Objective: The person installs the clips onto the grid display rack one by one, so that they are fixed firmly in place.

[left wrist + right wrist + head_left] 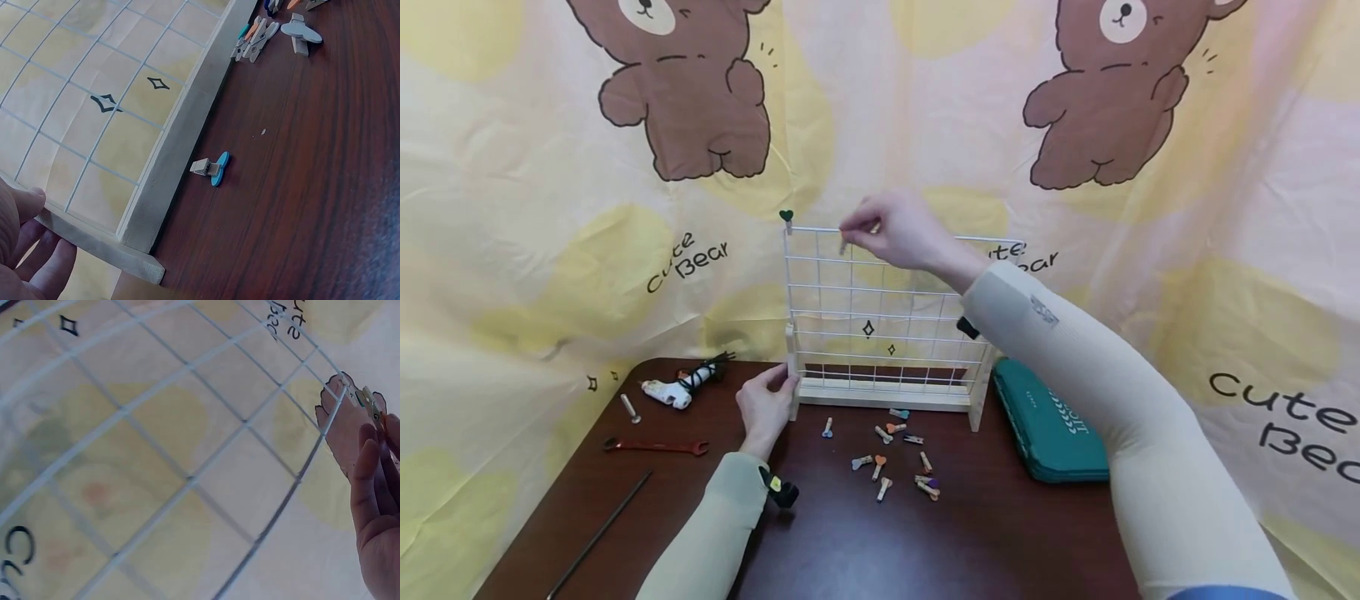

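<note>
A white wire grid rack (880, 289) stands upright in a wooden base (883, 397). My left hand (763, 410) holds the base's left upright, with its thumb on one side and fingers on the other in the left wrist view. At the top wire, my right hand (901, 231) pinches a small wooden clothespin (376, 412); the fingers partly hide it. A clothespin with a green heart (786, 216) sits on the rack's top left corner. Several small decorated clothespins lie on the table before the rack, among them one with a blue top (220, 169).
Right of the rack lies a teal case (1048, 425). On the left of the dark table (842, 550) are a white glue gun (668, 393) with its cord, a bolt (630, 408), a red wrench (658, 447) and a thin dark rod (601, 533). A bear-print curtain (887, 100) hangs behind.
</note>
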Action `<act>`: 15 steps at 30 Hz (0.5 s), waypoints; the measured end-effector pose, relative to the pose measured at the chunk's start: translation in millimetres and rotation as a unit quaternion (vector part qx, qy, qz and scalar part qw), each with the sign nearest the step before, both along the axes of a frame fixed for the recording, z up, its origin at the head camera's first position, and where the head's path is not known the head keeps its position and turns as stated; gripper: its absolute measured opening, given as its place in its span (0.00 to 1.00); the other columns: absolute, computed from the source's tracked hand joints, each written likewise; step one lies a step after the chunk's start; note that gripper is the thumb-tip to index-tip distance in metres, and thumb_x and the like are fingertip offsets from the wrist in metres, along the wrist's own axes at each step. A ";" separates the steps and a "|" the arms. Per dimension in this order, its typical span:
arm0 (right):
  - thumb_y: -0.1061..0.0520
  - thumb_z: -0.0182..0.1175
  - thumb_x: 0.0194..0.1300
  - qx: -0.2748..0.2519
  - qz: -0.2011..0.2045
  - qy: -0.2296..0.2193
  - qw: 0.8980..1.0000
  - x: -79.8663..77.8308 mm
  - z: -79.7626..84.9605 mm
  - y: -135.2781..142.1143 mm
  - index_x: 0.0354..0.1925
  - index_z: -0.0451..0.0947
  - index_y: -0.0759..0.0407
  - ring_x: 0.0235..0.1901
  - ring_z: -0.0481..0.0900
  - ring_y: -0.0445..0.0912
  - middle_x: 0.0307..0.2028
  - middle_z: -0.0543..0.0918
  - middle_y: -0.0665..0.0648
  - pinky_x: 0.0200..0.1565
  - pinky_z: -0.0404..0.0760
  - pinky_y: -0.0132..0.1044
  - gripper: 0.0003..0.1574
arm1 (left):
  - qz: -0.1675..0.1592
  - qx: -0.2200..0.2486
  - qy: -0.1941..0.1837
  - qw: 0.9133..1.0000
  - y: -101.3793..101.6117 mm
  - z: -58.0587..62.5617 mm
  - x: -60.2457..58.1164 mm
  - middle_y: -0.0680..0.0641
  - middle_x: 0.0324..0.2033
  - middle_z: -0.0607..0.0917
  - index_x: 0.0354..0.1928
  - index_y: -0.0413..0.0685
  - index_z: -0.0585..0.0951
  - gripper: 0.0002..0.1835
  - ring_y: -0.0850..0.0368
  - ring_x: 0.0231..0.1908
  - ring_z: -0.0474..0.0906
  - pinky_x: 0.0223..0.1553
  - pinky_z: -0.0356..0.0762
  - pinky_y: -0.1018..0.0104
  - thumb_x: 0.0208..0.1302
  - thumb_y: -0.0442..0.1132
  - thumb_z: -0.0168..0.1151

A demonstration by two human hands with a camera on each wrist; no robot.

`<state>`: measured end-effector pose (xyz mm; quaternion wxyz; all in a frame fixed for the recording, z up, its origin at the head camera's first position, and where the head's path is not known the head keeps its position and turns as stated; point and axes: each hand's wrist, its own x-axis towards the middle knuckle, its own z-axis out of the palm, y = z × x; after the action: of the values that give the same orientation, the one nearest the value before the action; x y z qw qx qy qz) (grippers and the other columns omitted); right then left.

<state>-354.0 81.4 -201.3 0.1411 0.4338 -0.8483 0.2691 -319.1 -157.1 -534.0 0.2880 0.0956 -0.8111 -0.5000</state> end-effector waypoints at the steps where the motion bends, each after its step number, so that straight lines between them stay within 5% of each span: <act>1: 0.62 0.68 0.72 0.003 -0.002 0.006 1.000 -2.6 3.8 -7.0 0.46 0.92 0.60 0.42 0.87 0.46 0.41 0.89 0.55 0.48 0.85 0.37 0.08 | 0.002 0.001 -0.001 1.000 -0.2 0.2 0.2 0.42 0.47 0.93 0.52 0.51 0.92 0.16 0.41 0.52 0.86 0.56 0.81 0.45 0.64 0.43 0.78; 9: 0.61 0.68 0.71 0.022 -0.036 0.059 0.997 -24.3 18.0 -50.8 0.42 0.92 0.59 0.39 0.89 0.42 0.38 0.92 0.52 0.48 0.84 0.33 0.07 | 0.005 -0.008 0.006 1.000 -0.5 0.4 -0.6 0.42 0.46 0.93 0.52 0.49 0.93 0.16 0.39 0.53 0.86 0.56 0.80 0.44 0.63 0.42 0.79; 15: 0.64 0.67 0.69 0.035 -0.060 0.020 0.997 -31.0 19.2 -62.4 0.39 0.93 0.56 0.38 0.88 0.39 0.37 0.93 0.49 0.47 0.83 0.31 0.08 | 0.006 -0.011 0.011 1.000 -0.5 0.0 -1.0 0.43 0.46 0.93 0.50 0.49 0.93 0.15 0.40 0.53 0.86 0.57 0.79 0.45 0.62 0.41 0.79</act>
<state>-385.0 19.0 -182.2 0.1581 0.3923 -0.8786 0.2217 -320.1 -157.6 -534.0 0.3013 0.0919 -0.8126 -0.4903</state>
